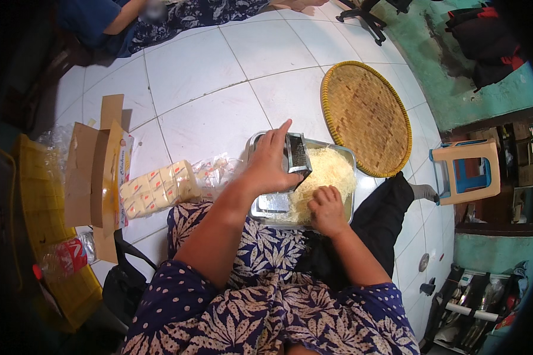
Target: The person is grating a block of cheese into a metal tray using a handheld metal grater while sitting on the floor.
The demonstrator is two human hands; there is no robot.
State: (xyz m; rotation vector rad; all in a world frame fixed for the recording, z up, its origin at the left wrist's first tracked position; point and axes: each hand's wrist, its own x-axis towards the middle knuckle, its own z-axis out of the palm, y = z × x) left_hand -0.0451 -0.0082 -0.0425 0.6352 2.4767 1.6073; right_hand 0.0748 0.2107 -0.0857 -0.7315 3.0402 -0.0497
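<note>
My left hand [273,166] grips a metal box grater [298,153] that is tilted over a rectangular metal tray [350,156]. The thumb and fingers span the grater's frame. Pale grated cheese [331,166] is heaped in the tray's right side, with thinner shreds along the near side. My right hand [329,213] rests with curled fingers at the near edge of the heap, apart from the grater. Whether it holds anything is hidden. Left of the tray lie wrapped cheese blocks [153,188] packed side by side, next to crumpled clear wrappers [217,173].
An open cardboard carton [86,177] and a plastic bottle [66,257] stand at left by a yellow crate [35,199]. A round woven bamboo tray [366,117] touches or nearly touches the metal tray. A plastic stool [468,171] is at right. Another person [195,20] sits across the tiled floor.
</note>
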